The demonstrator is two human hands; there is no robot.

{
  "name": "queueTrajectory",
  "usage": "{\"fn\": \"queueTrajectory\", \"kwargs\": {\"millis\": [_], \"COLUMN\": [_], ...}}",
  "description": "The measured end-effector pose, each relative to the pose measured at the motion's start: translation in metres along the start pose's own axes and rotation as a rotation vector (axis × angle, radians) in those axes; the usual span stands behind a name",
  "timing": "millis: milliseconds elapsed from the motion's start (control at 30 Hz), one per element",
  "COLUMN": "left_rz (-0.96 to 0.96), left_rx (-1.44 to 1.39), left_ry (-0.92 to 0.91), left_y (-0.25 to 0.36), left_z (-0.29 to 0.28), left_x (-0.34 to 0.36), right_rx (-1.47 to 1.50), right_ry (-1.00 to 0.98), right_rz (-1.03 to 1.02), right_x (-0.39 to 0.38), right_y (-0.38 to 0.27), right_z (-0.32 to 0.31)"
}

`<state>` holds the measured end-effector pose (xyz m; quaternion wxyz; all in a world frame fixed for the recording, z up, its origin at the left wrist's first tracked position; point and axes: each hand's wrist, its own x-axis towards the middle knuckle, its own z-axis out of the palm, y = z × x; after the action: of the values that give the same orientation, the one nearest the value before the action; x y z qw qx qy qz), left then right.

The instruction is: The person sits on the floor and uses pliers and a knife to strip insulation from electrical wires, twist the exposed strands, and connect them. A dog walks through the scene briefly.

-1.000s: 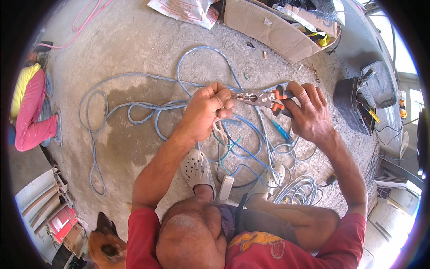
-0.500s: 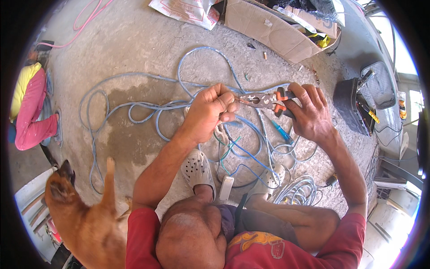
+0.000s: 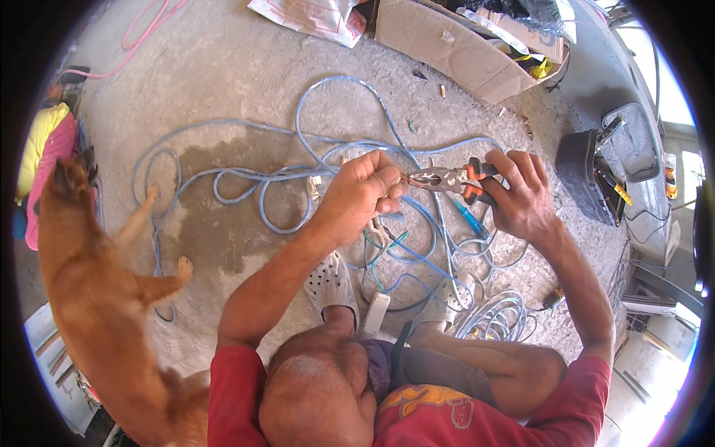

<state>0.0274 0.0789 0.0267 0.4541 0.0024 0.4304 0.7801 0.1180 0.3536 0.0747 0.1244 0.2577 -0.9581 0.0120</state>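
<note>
overhead, torn cardboard box, white printed bag (crumpled)

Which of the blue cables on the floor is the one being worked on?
The short end pinched in the left hand, meeting the pliers held by the right hand; the other loops lie loose on the concrete.

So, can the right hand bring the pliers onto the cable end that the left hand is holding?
Probably yes. The right hand holds the pliers with their nose almost at the left hand fingers, which pinch the blue cable. Nothing lies between them.
</note>
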Motion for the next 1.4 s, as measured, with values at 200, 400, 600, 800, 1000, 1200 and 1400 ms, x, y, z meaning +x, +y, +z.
{"fn": "queueTrajectory", "kwargs": {"millis": [200, 400, 600, 800, 1000, 1200, 1400], "left_rz": [-0.008, 0.134, 0.642, 1.018, 0.666, 0.428, 0.457], "left_rx": [-0.054, 0.045, 0.713, 1.120, 0.944, 0.128, 0.232], "left_ry": [-0.047, -0.001, 0.113, -0.149, -0.501, 0.096, 0.196], "left_y": [0.005, 0.001, -0.005, 0.007, -0.009, -0.016, -0.011], "left_z": [-0.002, 0.005, 0.003, -0.018, -0.017, -0.027, 0.005], "left_x": [0.000, -0.001, 0.002, 0.014, 0.005, 0.005, -0.003], "right_rx": [-0.043, 0.067, 0.489, 1.218, 1.911, 1.124, 0.483], "right_ry": [0.068, -0.007, -0.196, -0.419, -1.134, -0.416, -0.187], "right_rz": [-0.008, 0.018, 0.220, 0.334, 0.658, 0.585, 0.667], "right_x": [0.007, 0.004, -0.002, -0.016, -0.044, -0.029, -0.012], "right_y": [-0.002, 0.001, -0.023, -0.037, 0.016, -0.008, -0.026], "right_z": [-0.002, 0.000, 0.000, -0.012, 0.000, -0.003, 0.043]}}
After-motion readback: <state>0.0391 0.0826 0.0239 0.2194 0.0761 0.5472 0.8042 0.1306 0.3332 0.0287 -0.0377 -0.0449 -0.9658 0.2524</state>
